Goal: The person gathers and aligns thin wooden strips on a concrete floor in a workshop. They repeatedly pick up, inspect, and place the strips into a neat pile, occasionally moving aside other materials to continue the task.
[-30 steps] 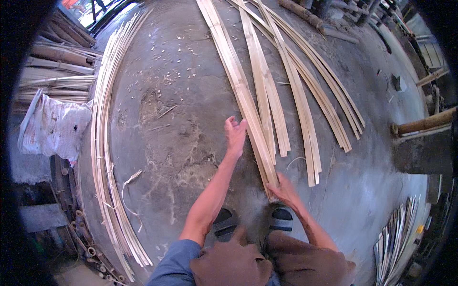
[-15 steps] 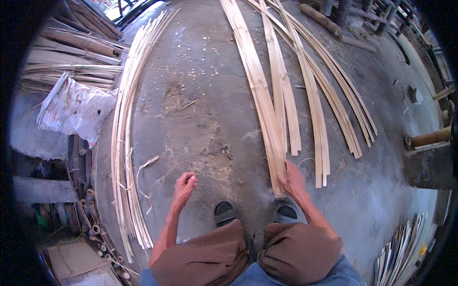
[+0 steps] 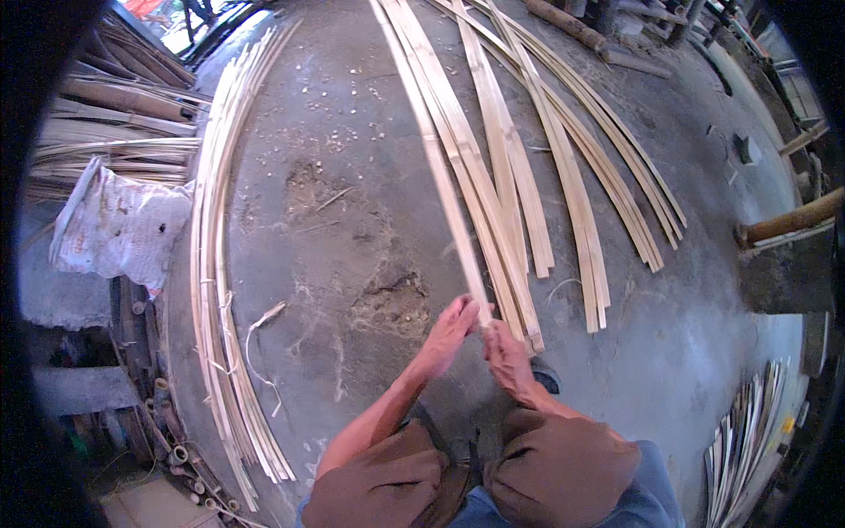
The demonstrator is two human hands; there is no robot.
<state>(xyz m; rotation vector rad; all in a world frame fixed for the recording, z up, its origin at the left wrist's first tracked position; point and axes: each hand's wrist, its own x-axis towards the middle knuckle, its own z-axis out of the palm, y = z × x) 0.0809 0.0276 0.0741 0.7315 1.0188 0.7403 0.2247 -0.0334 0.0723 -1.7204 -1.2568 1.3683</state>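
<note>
Strip: a long bamboo strip (image 3: 440, 167) lies on the concrete floor (image 3: 352, 202), its near end at centre, running to 12 o'clock, far end cut off.
Hands: left hand (image 3: 449, 333) and right hand (image 3: 503, 352) both pinch its near end; fingertips blurred.
Neighbours: flat strips (image 3: 519, 176) at 1 o'clock; thin slats (image 3: 216, 290) at 9 o'clock.
Far left: white sack (image 3: 119, 224), partly shadowed.

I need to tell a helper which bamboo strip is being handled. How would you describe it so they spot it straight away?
Start at the concrete floor and find the fan of flat pale bamboo strips ahead of the crouching person. The held strip is the leftmost of that fan. Unlike the others lying flat, its near end is lifted and meets the left hand and right hand.
</note>
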